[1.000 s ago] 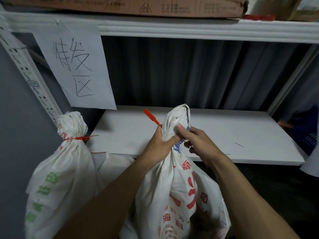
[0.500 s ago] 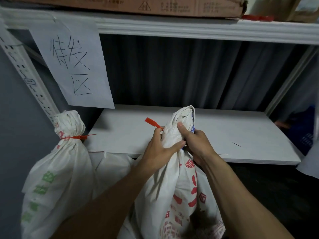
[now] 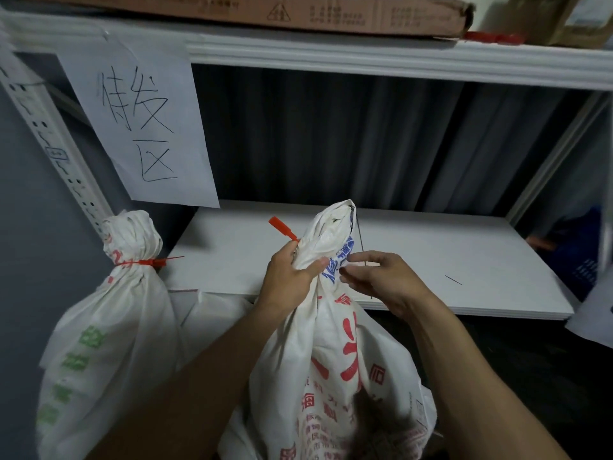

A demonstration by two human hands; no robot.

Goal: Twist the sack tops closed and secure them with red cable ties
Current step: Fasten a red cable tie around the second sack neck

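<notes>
Fingers (image 3: 357, 260) of the right hand (image 3: 381, 282) just released the sack (image 3: 331, 343), maybe pinching the red cable tie (image 3: 282, 228) for threading; the left hand (image 3: 287, 280) grips the twisted neck.

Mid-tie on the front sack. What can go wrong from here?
1. Only the left hand grips the twisted neck of the front sack. The right hand sits beside it without a firm hold, so the twist may loosen.
2. The red cable tie sticks out above the left hand with no loop visible. It could slip from the fingers, or cinch too high and slide off the top.
</notes>
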